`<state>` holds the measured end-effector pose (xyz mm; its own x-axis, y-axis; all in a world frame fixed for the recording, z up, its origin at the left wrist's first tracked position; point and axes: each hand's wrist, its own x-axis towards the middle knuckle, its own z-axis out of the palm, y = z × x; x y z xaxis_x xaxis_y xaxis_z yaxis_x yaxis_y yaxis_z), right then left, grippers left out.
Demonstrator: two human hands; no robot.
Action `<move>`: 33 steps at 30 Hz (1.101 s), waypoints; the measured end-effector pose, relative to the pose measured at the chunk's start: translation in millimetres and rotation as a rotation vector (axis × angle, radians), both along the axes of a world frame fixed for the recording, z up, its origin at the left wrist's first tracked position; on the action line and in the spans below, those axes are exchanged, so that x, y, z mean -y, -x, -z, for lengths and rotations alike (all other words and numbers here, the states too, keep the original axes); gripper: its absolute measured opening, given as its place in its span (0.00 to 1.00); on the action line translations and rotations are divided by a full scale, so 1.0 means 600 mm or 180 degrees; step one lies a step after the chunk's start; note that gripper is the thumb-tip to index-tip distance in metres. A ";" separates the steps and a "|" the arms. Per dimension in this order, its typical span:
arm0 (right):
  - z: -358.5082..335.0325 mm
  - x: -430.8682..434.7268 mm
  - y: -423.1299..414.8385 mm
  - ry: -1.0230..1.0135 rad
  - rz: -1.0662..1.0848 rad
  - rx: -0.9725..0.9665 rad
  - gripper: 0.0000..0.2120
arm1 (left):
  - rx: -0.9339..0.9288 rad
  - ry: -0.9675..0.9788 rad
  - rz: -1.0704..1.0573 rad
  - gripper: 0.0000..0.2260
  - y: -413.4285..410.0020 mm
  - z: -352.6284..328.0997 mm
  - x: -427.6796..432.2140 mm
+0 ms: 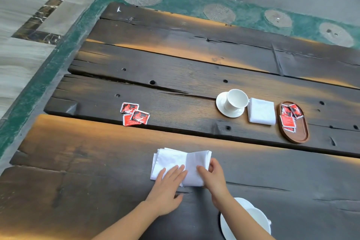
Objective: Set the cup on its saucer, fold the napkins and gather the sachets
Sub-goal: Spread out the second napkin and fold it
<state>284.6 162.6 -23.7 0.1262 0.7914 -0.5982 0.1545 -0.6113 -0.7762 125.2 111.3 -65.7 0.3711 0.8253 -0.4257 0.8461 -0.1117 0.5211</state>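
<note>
Soft daylight, warm orange glare streaks on the table [175,48], wide-angle edge bending.

There is only one view, from a camera on the person's head, and it looks forward and steeply down onto the dark plank worktop [175,87] from above its near edge. It is close to the near planks, where the left hand [167,187] and the right hand [214,177] come in from the bottom edge. Because the lens is wide, the far worktop edge and the floor [23,60] beyond are also visible at the top and left.
</note>
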 end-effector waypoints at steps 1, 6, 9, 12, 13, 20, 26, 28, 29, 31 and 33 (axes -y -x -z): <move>-0.005 -0.002 0.012 -0.0099 -0.0112 0.0021 0.06 | 0.0388 0.0062 -0.0357 0.27 -0.002 -0.006 -0.006; -0.015 -0.012 0.073 -0.0152 -0.0529 -0.0177 0.08 | 0.2612 0.1171 -0.3292 0.11 -0.010 -0.057 -0.043; -0.008 -0.005 0.105 0.0307 -0.0997 -0.0372 0.07 | 0.2628 0.1492 -0.3797 0.15 0.003 -0.061 -0.054; 0.012 0.002 0.120 0.0377 -0.1692 -0.0024 0.15 | 0.1571 0.0622 -0.3396 0.15 0.021 -0.044 -0.044; 0.016 0.002 0.122 0.0396 -0.1803 0.0022 0.16 | 0.1138 0.0327 -0.3042 0.18 0.025 -0.037 -0.038; 0.025 -0.029 0.066 -0.1168 -0.3262 0.1918 0.19 | 0.0032 -0.0393 -0.2017 0.23 0.020 -0.021 0.023; 0.035 -0.021 0.038 -0.1133 -0.4399 0.3084 0.30 | -0.0498 0.0124 -0.0962 0.30 0.015 -0.006 0.047; 0.027 -0.020 0.036 -0.1043 -0.4348 0.3249 0.27 | -0.0553 0.0133 -0.0711 0.30 0.018 -0.006 0.032; 0.022 -0.019 0.033 -0.0991 -0.4346 0.3308 0.24 | -0.0594 0.0117 -0.0566 0.30 0.019 -0.007 0.025; 0.013 -0.015 0.019 -0.0931 -0.4338 0.3362 0.18 | -0.0771 0.0047 -0.0198 0.29 0.024 -0.008 0.012; 0.004 -0.007 -0.005 -0.0836 -0.4410 0.3394 0.15 | -0.0950 -0.0013 0.0205 0.28 0.025 -0.007 0.002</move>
<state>287.3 166.7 -26.0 -0.4437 0.6981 -0.5620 0.8602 0.5076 -0.0487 110.1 110.0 -61.4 0.2819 0.8060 -0.5204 0.9529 -0.1718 0.2500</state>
